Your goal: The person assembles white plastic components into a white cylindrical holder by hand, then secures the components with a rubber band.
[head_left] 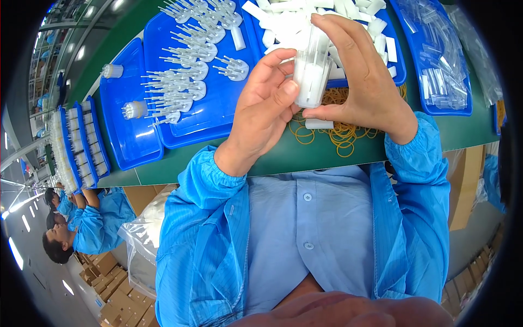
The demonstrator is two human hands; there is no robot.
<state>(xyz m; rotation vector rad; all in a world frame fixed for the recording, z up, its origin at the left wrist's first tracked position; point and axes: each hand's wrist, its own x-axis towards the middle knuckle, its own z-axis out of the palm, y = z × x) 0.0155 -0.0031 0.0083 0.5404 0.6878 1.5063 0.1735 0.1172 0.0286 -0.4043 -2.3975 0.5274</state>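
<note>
A clear plastic tube [312, 91], held nearly upright above the table, has a white piece inside its lower half. My left hand [264, 103] grips the tube's left side, thumb across its front. My right hand [368, 76] spans it from the other side, with the index finger by the top end and the thumb at the bottom end. Just below the tube, a small white block [319, 124] lies by a heap of yellow rubber bands [346, 143]. Behind my hands is a pile of white blocks [283, 19] in a blue tray.
A blue tray [207, 133] at left holds rows of white pronged parts [188, 71]. Further left, a narrower blue tray [131, 144] has two bundled pieces. Clear tubes [436, 54] fill a blue tray [455, 110] at right. Co-workers in blue [101, 223] are at far left.
</note>
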